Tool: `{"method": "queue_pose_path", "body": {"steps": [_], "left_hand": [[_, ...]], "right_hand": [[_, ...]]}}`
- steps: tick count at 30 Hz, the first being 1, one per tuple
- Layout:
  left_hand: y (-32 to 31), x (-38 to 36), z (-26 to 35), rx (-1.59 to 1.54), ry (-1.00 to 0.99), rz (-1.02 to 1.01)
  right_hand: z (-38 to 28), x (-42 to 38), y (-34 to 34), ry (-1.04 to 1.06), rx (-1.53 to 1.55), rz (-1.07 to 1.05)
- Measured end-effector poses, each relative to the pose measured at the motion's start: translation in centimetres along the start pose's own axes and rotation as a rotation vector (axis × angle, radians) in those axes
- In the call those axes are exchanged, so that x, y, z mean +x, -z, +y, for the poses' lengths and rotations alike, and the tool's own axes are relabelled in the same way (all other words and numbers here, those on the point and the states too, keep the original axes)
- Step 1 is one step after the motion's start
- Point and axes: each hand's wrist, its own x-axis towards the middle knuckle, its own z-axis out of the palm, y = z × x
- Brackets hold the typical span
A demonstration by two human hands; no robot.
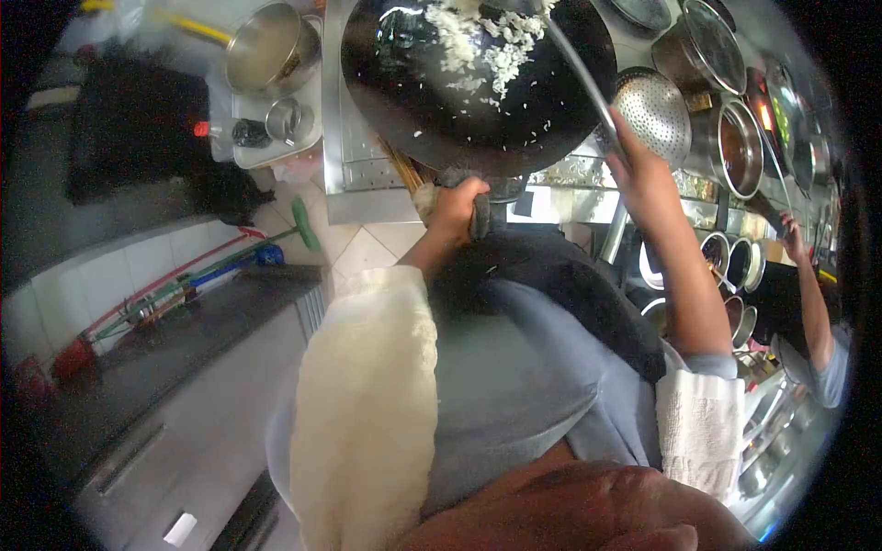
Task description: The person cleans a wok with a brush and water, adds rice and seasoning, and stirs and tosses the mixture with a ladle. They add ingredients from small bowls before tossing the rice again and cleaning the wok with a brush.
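Observation:
A large dark wok [441, 124] fills the top middle of the view. White rice [501, 60] lies in clumps on its far side, with loose grains scattered over the near wall. At the wok's near edge, my left hand [455, 209] is closed around its handle with a grey cloth [480, 213] in the grip. My right hand [643, 174] is wrapped round the long metal handle of a ladle or spatula [581, 69]. That handle slants up and left into the wok; its working end is hidden at the rice and the frame's top edge.
Right of the wok are a perforated strainer [654, 115] and several pots, one with reddish-brown contents [737, 151]. A co-worker's hand [792, 237] grips another wok's handle at far right. A pot [266, 46] stands on a white tray [312, 119] at left, above a dark counter [184, 344].

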Motion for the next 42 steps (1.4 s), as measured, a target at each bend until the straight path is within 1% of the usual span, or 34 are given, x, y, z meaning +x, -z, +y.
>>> {"method": "queue_pose_path", "body": {"steps": [1, 2, 3, 4, 5, 6, 8, 10, 11, 13, 14, 16, 17, 19, 20, 22, 23, 24, 26, 27, 28, 30, 31, 32, 34, 35, 36, 38, 39, 40, 41, 42], "left_hand": [[1.1, 1.7, 2.5, -0.307, 0.469, -0.041], [2.1, 3.5, 4.5, -0.614, 0.941, -0.082], [1.0, 4.9, 1.6, -1.047, 1.043, -0.091], [1.3, 7.1, 2.0, -1.280, 1.002, -0.046], [1.9, 9.2, 2.5, -1.300, 1.010, -0.015], [2.2, 11.0, 2.6, -1.318, 1.014, 0.014], [1.3, 12.8, 1.7, -1.294, 0.997, 0.037], [-0.1, 12.7, 0.4, -1.268, 0.992, 0.050], [-0.6, 12.1, -0.1, -1.275, 1.031, 0.028], [-0.3, 13.9, -1.2, -1.285, 1.028, 0.028], [-0.2, 13.1, -1.3, -1.303, 1.016, 0.004], [-0.3, 13.0, -1.3, -1.321, 0.994, -0.026], [-0.5, 12.9, -1.3, -1.317, 1.001, 0.001], [-0.7, 12.5, -1.1, -1.311, 1.014, 0.019], [-0.5, 12.3, -1.1, -1.328, 1.009, 0.018], [-0.4, 12.5, -0.7, -1.357, 0.994, 0.033], [-0.3, 12.4, -0.2, -1.347, 1.014, 0.095], [-0.2, 12.9, 0.2, -1.337, 1.019, 0.151], [-0.3, 13.1, 0.2, -1.342, 1.034, 0.141], [-0.3, 13.0, 0.0, -1.344, 1.055, 0.139], [-0.6, 12.9, -0.4, -1.344, 1.060, 0.136], [-0.9, 12.8, -1.6, -1.303, 1.061, 0.092], [-1.0, 12.8, -1.5, -1.305, 1.059, 0.102], [-1.1, 13.0, -1.1, -1.322, 1.042, 0.147], [-1.2, 12.4, -0.2, -1.338, 1.046, 0.187], [-0.9, 12.5, 0.0, -1.413, 1.071, 0.154], [-0.5, 12.9, 0.3, -1.487, 1.086, 0.119], [-0.2, 13.0, 0.8, -1.500, 1.070, 0.113], [0.0, 13.0, 0.9, -1.509, 1.056, 0.102], [-0.1, 13.3, -0.1, -1.513, 1.047, 0.101], [-0.4, 13.5, -2.0, -1.464, 1.059, 0.016], [-0.7, 13.4, -2.9, -1.410, 1.076, -0.072]], "right_hand": [[2.2, -0.5, -0.3, 0.210, 0.200, 0.139], [2.0, -0.7, 1.0, 0.168, 0.410, 0.061], [1.8, -1.0, 2.3, 0.113, 0.616, -0.006], [-0.4, -1.4, 4.9, -0.110, 0.975, -0.228], [-1.2, -0.9, 4.8, -0.069, 1.177, -0.188], [-1.1, 0.3, 4.6, -0.057, 1.173, -0.187], [0.2, 4.7, 3.3, -0.219, 1.351, -0.277], [2.9, 10.8, -1.0, -0.145, 1.049, -0.467], [2.0, 10.6, -1.0, -0.148, 1.052, -0.467], [-0.8, 12.2, -0.5, -0.108, 0.618, -0.244], [-1.0, 11.6, -0.1, -0.115, 0.618, -0.259], [-1.2, 11.0, 1.4, -0.012, 0.915, -0.398], [-0.6, 11.7, 0.6, -0.013, 0.914, -0.398], [0.5, 12.9, -1.3, -0.102, 0.766, -0.561], [0.6, 12.6, -1.4, -0.108, 0.771, -0.556], [-0.1, 12.3, -1.0, -0.095, 0.625, -0.384], [-0.5, 11.2, 0.4, -0.116, 0.822, -0.437], [0.3, 11.6, 0.2, -0.112, 0.821, -0.427], [2.9, 11.7, -0.7, -0.211, 0.856, -0.526], [3.2, 12.6, -0.7, -0.120, 0.549, -0.488], [3.9, 12.8, -1.5, -0.125, 0.549, -0.490], [5.0, 13.3, -4.0, 0.279, -0.120, 0.141], [2.2, 12.1, -1.9, 0.095, -0.114, 0.066], [2.2, 12.7, -2.1, 0.104, -0.116, 0.063], [2.8, 13.0, -2.8, -0.098, -0.220, 0.004], [2.9, 13.2, -2.7, -0.086, -0.238, -0.082], [3.0, 13.1, -2.1, -0.083, -0.239, -0.078], [2.0, 11.3, 0.5, 0.034, -0.298, -0.269], [1.9, 9.8, 0.9, 0.035, -0.300, -0.266], [1.8, 7.9, 1.4, 0.125, -0.237, -0.204], [1.8, 6.0, 1.9, 0.213, -0.173, -0.145], [2.1, 4.2, 2.7, 0.300, -0.061, -0.152]]}}
